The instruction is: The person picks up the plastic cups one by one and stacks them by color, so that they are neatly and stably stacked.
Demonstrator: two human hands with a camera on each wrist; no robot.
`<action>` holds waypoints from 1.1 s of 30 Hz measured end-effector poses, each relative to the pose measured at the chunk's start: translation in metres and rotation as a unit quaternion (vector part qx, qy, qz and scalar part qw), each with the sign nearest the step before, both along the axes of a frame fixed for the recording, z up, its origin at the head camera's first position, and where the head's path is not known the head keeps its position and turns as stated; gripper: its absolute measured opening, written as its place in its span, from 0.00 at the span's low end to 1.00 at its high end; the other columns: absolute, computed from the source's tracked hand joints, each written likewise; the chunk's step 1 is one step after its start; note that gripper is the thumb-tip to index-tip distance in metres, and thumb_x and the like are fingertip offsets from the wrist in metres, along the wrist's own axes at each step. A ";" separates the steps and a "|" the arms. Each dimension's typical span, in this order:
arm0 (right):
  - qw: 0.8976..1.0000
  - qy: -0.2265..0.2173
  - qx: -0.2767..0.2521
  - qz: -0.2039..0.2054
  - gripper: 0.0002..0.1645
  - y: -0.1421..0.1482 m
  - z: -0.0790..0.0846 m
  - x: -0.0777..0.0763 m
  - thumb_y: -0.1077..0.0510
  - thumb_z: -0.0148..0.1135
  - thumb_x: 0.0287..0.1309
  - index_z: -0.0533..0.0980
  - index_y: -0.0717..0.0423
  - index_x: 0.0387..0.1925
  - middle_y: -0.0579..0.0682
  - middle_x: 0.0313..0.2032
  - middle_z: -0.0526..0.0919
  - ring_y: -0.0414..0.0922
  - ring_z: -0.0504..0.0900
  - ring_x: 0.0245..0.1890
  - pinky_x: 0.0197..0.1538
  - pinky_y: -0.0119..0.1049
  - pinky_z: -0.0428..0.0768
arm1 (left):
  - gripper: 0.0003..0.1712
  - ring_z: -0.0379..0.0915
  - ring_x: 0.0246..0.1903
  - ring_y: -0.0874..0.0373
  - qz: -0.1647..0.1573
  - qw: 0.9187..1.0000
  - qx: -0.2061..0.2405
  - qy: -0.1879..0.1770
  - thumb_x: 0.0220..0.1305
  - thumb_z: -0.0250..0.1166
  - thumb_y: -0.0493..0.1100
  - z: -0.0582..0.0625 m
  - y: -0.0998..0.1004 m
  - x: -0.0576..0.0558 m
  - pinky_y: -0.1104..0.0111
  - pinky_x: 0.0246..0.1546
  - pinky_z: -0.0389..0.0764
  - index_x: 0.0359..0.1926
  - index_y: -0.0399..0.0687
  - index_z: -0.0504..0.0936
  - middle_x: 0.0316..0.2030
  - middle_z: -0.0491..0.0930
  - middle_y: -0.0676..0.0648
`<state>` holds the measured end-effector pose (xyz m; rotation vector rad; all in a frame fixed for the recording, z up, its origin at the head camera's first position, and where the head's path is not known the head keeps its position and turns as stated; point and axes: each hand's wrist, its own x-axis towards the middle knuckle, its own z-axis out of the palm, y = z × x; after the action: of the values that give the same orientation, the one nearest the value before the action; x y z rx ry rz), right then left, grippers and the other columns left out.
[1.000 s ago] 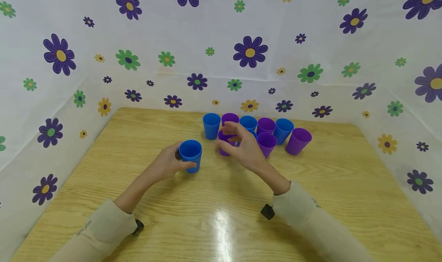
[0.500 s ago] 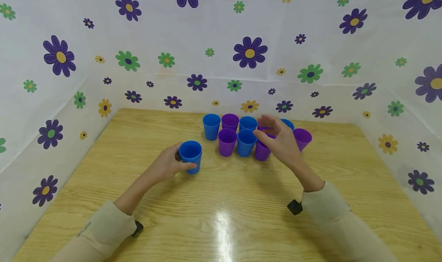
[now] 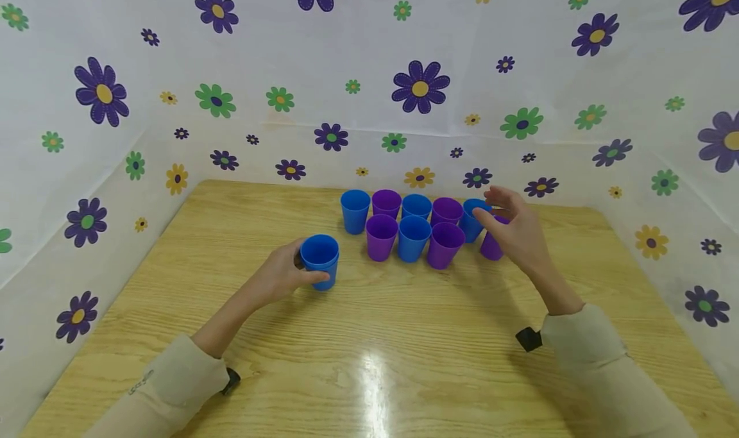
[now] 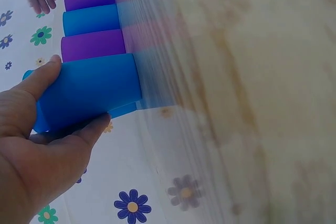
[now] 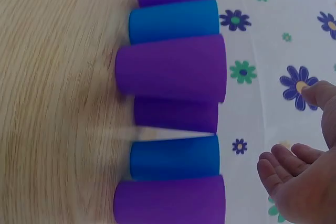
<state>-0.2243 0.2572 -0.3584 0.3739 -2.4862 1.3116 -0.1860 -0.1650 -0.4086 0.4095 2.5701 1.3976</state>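
My left hand (image 3: 283,274) grips a blue cup (image 3: 324,274) at the middle left of the table, thumb on the near side; a second rim shows it nested with another blue cup. The left wrist view has the fingers and thumb around the blue cup (image 4: 92,90). My right hand (image 3: 522,242) hovers with nothing in it, fingers loosely curved, and overlaps the rightmost purple cup (image 3: 491,247) in the head view. From the right wrist, that hand (image 5: 304,177) appears apart from the cups, beyond their rims.
Several upright cups stand in two rows at the back: a front purple cup (image 3: 381,239), a blue cup (image 3: 413,240) and a purple cup (image 3: 444,247), with a blue cup (image 3: 355,213) behind at left. A flowered cloth (image 3: 369,59) walls the wooden table (image 3: 288,374).
My right hand has moved rightward above the cups, from the front-left purple cup to the rightmost purple one. The left hand and its blue cup have stayed in place.
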 end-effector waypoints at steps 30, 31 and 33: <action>0.991 -0.066 0.112 -0.036 0.43 0.035 -0.011 -0.029 0.48 0.64 0.71 0.61 0.70 0.74 0.72 0.67 0.71 0.71 0.66 0.68 0.67 0.67 0.68 | 0.39 0.74 0.63 0.37 -0.004 1.000 -0.005 0.003 0.64 0.75 0.41 0.001 0.000 0.001 0.46 0.63 0.76 0.71 0.33 0.68 0.63 0.76 0.33; 0.990 -0.067 0.121 -0.035 0.43 0.035 -0.011 -0.029 0.48 0.64 0.71 0.61 0.71 0.73 0.72 0.67 0.70 0.71 0.66 0.69 0.68 0.68 0.68 | 0.39 0.74 0.63 0.37 -0.004 1.000 -0.004 0.003 0.64 0.75 0.41 0.001 0.000 0.001 0.46 0.63 0.76 0.70 0.32 0.68 0.63 0.76 0.33; 0.987 -0.070 0.138 -0.033 0.44 0.035 -0.010 -0.031 0.47 0.65 0.71 0.61 0.72 0.73 0.73 0.68 0.70 0.71 0.65 0.69 0.68 0.68 0.66 | 0.39 0.74 0.63 0.37 -0.005 1.000 -0.004 0.003 0.64 0.75 0.42 0.001 -0.001 0.000 0.46 0.63 0.76 0.71 0.32 0.68 0.63 0.76 0.33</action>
<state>-0.2556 0.2920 -0.3688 0.2652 -2.7818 1.0000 -0.1856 -0.1659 -0.4077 0.4243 2.5745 1.3850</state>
